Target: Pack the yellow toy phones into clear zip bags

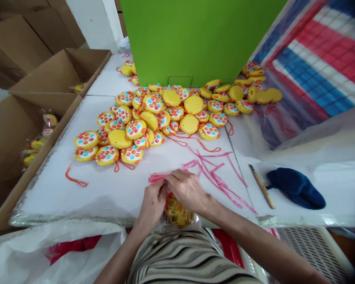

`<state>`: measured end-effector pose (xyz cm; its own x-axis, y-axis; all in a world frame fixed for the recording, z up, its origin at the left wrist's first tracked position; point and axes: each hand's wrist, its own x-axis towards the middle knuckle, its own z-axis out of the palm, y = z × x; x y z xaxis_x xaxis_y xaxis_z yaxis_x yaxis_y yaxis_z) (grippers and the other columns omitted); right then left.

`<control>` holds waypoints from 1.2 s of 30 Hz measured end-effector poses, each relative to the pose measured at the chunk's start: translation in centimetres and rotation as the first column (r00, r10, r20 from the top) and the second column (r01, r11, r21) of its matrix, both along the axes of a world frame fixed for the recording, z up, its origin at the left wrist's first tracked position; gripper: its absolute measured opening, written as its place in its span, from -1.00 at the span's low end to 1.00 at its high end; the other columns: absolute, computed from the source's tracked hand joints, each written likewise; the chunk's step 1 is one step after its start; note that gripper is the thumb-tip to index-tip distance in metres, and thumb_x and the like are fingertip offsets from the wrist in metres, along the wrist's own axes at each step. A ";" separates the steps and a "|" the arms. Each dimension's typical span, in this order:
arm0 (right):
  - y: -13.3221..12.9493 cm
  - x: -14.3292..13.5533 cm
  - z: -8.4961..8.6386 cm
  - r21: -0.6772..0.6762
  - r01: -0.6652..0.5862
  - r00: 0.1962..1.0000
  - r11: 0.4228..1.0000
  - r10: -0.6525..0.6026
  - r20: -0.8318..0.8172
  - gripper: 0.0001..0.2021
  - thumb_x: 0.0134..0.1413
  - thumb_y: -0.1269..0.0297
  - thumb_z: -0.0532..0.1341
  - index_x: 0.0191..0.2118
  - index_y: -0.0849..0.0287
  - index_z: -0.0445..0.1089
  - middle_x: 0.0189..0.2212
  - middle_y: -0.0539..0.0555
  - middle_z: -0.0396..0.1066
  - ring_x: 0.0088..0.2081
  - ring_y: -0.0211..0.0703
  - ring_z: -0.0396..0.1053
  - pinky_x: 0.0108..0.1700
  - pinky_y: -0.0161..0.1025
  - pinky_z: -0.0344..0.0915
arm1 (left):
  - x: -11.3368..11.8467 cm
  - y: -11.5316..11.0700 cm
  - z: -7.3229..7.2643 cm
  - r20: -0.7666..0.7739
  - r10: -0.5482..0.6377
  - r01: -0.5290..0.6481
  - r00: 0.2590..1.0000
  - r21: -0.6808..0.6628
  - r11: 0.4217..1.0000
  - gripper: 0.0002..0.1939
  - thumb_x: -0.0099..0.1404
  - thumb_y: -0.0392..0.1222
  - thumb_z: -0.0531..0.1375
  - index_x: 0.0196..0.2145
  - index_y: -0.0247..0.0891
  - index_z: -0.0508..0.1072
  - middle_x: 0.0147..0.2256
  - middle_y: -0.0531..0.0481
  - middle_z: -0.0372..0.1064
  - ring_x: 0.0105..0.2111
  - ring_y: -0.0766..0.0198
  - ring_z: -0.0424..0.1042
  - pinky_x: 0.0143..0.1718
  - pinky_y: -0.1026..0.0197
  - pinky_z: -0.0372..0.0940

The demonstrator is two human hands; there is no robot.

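My left hand [152, 200] and my right hand [189, 189] meet at the table's front edge, fingers closed in a pinch at the top of a clear plastic bag [179, 213]. Inside the bag is a yellow item with a printed label and a barcode. A pink strip [156, 177] sticks out beyond the fingertips; how it sits on the bag is hidden by my fingers. Ahead lies a pile of yellow turtle-like toys [136, 129] with white dotted shells and orange cords. Loose pink strips [215, 179] are scattered to the right of my hands.
A wooden-handled knife [262, 186] and a dark blue cloth item [297, 187] lie at right. Behind the pile stands a green panel [201, 39]. Cardboard boxes [47, 154] with bagged toys line the left side. A white sack [62, 244] hangs below the front edge.
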<state>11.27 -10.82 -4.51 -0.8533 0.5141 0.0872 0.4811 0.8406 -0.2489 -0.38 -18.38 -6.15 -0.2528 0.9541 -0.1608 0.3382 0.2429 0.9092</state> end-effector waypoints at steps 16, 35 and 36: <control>4.4 19.4 -2.6 0.074 0.666 0.707 0.743 -0.659 0.256 -0.79 0.09 0.20 0.10 -0.47 0.11 0.39 -0.50 0.07 0.43 -0.48 -0.07 0.37 -0.53 -0.26 0.07 | -1.8 -1.1 -2.0 0.156 0.075 -0.064 0.985 -0.071 0.995 -0.76 0.21 -0.04 0.05 -0.38 -0.25 0.37 -0.48 0.05 0.37 -0.43 0.25 0.36 -0.37 0.26 0.23; 3.1 7.9 -6.1 -0.790 0.114 0.868 0.602 -0.448 -0.215 -0.87 -0.04 0.39 0.07 -0.47 0.19 0.35 -0.54 -0.02 0.35 -0.48 -0.25 0.30 -0.39 -0.32 0.24 | -2.4 -1.9 -4.0 0.385 0.185 -0.131 0.904 -0.162 0.978 -0.85 0.15 -0.10 0.14 -0.35 -0.21 0.34 -0.48 0.09 0.37 -0.42 0.24 0.39 -0.36 0.25 0.28; 2.8 8.2 -6.0 -0.775 0.134 0.866 0.618 -0.454 -0.212 -0.84 -0.05 0.44 0.04 -0.49 0.19 0.35 -0.54 -0.02 0.36 -0.47 -0.25 0.31 -0.37 -0.32 0.24 | -2.6 -1.9 -4.3 0.385 0.215 -0.166 0.897 -0.157 0.974 -0.87 0.12 -0.12 0.13 -0.41 -0.22 0.34 -0.48 0.08 0.35 -0.43 0.25 0.38 -0.37 0.25 0.27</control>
